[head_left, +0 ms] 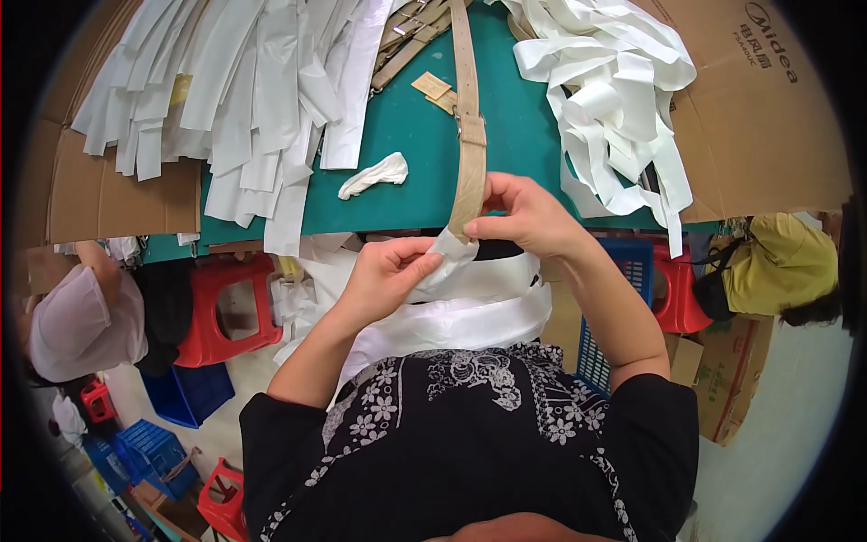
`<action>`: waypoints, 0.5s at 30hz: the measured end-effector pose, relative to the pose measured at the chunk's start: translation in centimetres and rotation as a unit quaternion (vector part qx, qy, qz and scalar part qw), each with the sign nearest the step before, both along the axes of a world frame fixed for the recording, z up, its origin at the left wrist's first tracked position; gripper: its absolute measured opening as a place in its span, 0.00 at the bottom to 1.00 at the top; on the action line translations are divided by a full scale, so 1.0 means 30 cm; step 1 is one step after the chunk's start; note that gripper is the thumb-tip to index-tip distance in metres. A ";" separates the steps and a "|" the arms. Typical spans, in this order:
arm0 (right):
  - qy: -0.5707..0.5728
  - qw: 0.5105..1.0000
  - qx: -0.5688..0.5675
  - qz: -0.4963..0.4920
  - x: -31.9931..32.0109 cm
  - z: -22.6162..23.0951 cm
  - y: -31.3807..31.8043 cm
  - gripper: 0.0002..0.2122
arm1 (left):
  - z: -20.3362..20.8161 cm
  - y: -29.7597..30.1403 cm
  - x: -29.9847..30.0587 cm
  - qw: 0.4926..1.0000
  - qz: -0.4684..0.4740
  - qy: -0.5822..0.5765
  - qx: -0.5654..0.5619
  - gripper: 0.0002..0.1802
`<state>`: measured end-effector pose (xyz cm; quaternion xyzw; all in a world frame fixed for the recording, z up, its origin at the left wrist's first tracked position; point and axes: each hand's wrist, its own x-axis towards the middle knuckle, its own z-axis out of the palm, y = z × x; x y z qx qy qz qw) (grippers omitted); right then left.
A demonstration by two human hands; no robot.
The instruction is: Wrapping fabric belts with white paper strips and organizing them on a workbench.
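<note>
A beige belt with a buckle stretches toward me over the green table, and its near end hangs at the table's front edge. My right hand pinches that end between thumb and fingers. Closed on a thin white sleeve is my left hand, just below and left of the right one. The sleeve's mouth meets the belt's end; how far the belt goes inside it I cannot tell. Wide white strips lie across my lap beneath both hands.
Long white sleeves lie fanned at the left. More beige belts, a tan tag and a crumpled white scrap lie mid-table. White ribbon is heaped at right beside cardboard. Red stools and other people flank me.
</note>
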<state>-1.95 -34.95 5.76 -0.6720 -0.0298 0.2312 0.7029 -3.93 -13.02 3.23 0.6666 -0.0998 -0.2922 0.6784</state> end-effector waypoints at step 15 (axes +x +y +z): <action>0.234 0.962 0.117 -0.079 0.266 -0.138 0.099 0.10 | -0.088 0.110 -0.022 0.981 0.107 -0.116 0.113 0.13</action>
